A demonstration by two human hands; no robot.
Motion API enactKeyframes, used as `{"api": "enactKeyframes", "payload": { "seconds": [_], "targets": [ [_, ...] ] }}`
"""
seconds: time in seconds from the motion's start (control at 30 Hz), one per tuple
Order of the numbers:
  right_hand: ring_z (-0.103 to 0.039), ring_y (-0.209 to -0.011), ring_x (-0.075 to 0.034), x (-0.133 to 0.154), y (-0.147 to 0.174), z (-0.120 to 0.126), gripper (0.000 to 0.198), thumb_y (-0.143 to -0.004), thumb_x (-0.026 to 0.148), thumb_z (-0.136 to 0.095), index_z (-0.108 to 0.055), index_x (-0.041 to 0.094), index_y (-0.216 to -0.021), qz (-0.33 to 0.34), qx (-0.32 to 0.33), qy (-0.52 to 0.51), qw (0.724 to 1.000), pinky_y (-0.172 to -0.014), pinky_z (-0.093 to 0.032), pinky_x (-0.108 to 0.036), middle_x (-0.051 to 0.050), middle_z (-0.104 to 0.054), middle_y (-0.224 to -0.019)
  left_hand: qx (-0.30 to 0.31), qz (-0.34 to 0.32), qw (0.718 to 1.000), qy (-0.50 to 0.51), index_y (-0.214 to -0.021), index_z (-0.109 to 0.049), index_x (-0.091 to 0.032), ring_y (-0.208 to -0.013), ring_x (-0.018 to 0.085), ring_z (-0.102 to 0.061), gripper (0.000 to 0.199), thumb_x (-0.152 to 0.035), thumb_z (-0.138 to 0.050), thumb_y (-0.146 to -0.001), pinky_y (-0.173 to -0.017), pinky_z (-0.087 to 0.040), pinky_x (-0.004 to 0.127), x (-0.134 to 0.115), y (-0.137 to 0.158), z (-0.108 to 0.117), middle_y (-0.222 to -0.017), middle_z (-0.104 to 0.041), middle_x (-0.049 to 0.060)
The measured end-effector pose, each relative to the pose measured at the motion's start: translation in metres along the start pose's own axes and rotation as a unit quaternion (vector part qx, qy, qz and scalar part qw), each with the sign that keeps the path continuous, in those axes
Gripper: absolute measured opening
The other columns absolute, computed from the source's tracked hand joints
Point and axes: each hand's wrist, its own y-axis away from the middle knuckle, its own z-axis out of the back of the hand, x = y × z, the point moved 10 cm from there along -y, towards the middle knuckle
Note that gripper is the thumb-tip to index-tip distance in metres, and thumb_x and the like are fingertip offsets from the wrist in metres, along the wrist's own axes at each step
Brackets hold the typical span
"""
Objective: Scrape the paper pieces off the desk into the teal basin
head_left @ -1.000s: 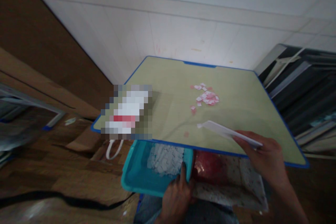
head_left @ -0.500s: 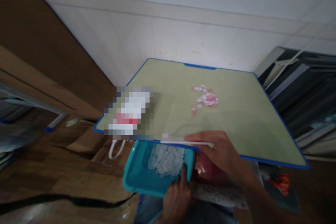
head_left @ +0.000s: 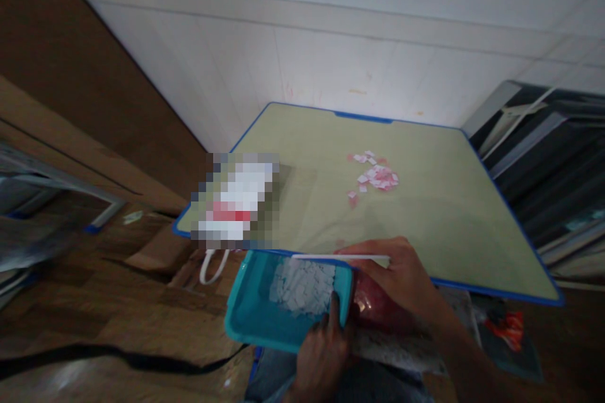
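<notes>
the right hand is over the near edge of the folding table, its forearm slanting in from the lower right. its fingers are closed on a thin white card, pinched at one end and seen nearly edge-on; the free end points left, above the back of the teal plastic tub.

the left hand comes up from below at the tub's right side, back of the hand uppermost. its index finger is stretched forward over the small white pieces heaped in the tub, the other fingers curled – whether they grip the rim i cannot tell.

on the table, well beyond the right hand, lies a loose cluster of pink-and-white paper squares. a pixelated white object with a red band sits at the left edge, a white loop hanging below it. under the near edge, a glossy red object is beside the tub, partly hidden by the right forearm – dark panels stand at far right.
</notes>
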Motion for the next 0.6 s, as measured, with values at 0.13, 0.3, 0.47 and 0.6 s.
{"api": "enactKeyframes", "payload": {
  "seconds": [0.13,0.3,0.47,0.6],
  "targets": [
    [-0.063,-0.065,-0.014,-0.012,0.006,0.031,0.015,-0.072,0.028,-0.054,-0.067,0.026,-0.079,-0.016,-0.070,0.055,0.996,-0.062,-0.049,-0.024,0.001,-0.069,-0.076,0.016,-0.002,1.000,0.005,-0.115,-0.041,-0.026,-0.074,0.024,-0.060,0.061,-0.041,-0.061,-0.059,-0.058,-0.051,0.035,-0.001,-0.001,0.002,-0.124,-0.036,0.025],
    [-0.058,-0.050,-0.013,-0.046,0.019,0.101,0.015,-0.068,0.029,-0.056,-0.066,0.019,-0.072,-0.037,-0.245,0.109,0.963,-0.044,-0.045,-0.022,0.000,-0.067,-0.065,0.032,0.004,0.999,0.008,-0.102,-0.052,-0.023,-0.073,0.024,-0.060,0.048,-0.039,-0.062,-0.058,-0.058,-0.051,0.035,-0.001,-0.003,0.003,-0.123,-0.038,0.023],
    [-0.058,-0.055,-0.014,-0.070,0.017,0.127,0.015,-0.068,0.030,-0.057,-0.065,0.019,-0.074,-0.057,-0.299,0.121,0.945,-0.048,-0.045,-0.024,-0.001,-0.066,-0.068,0.033,0.003,0.999,0.015,-0.113,-0.043,-0.025,-0.075,0.025,-0.060,0.063,-0.040,-0.064,-0.055,-0.059,-0.051,0.035,0.000,-0.003,0.003,-0.124,-0.037,0.025],
    [-0.056,-0.051,-0.013,-0.070,0.005,0.116,0.017,-0.068,0.032,-0.056,-0.065,0.018,-0.073,-0.050,-0.231,0.119,0.964,-0.045,-0.043,-0.023,-0.001,-0.066,-0.065,0.048,0.013,0.999,0.009,-0.115,-0.041,-0.027,-0.073,0.023,-0.060,0.063,-0.039,-0.063,-0.057,-0.058,-0.051,0.034,0.002,-0.002,-0.002,-0.125,-0.036,0.023]
  ]
}}
